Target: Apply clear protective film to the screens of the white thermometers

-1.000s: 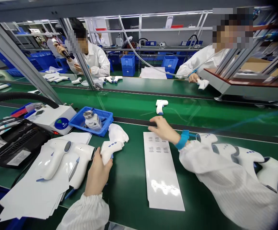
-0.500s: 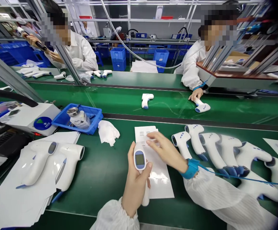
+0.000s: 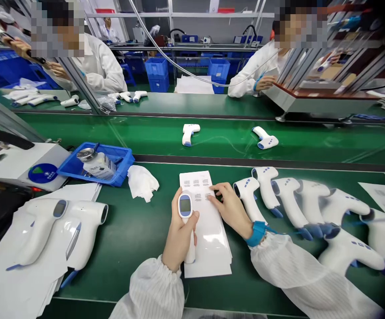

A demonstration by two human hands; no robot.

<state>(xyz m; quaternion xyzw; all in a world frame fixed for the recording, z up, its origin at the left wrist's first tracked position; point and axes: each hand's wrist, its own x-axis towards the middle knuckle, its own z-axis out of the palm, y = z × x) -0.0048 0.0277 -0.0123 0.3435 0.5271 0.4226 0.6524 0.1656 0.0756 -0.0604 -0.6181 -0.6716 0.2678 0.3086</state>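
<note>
My left hand is closed around the handle of a white infrared thermometer, whose grey screen in a blue frame faces me. Under and beside it lies a stack of white label sheets with small printed blocks near the top. At the upper right edge of the sheets is my right hand, its thumb and forefinger bent but apart, their tips touching the paper. Whether a label is lifted there is too small to tell. A blue wrist strap circles my right wrist.
Several white thermometers lie on the right. Two more thermometers rest on papers at left, with a pen. Behind are a blue tray, crumpled tissue and a green belt carrying two thermometers. Two co-workers sit opposite.
My right hand has come down onto the right edge of the label sheets. The view has shifted slightly. The co-worker at right has let go of a thermometer on the belt and drawn the hand back.
</note>
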